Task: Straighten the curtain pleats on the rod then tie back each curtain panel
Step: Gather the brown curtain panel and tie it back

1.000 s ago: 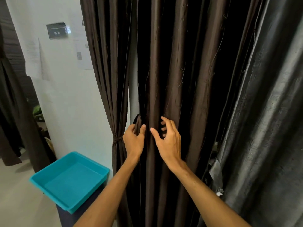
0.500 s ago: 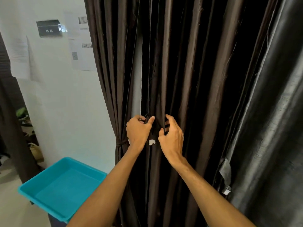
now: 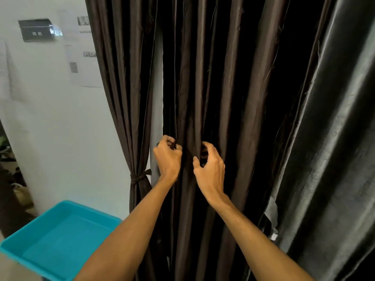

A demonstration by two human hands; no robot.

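Note:
A dark brown pleated curtain panel hangs straight down in front of me. My left hand grips a fold at the panel's left edge, fingers curled round dark fabric. My right hand has its fingers curled into a pleat a little to the right, thumb apart from the fingertips. Further left, a second brown panel is gathered at waist height by a dark tie-back. The rod is out of view.
A glossy grey-black curtain hangs at the right, close to my right arm. A turquoise tray sits low at the left. Behind it is a white wall with papers and a dark sign.
Both hands have risen slightly and closed further on the folds. My left hand went from an open pinch to a curled grip. The view has shifted right and closer.

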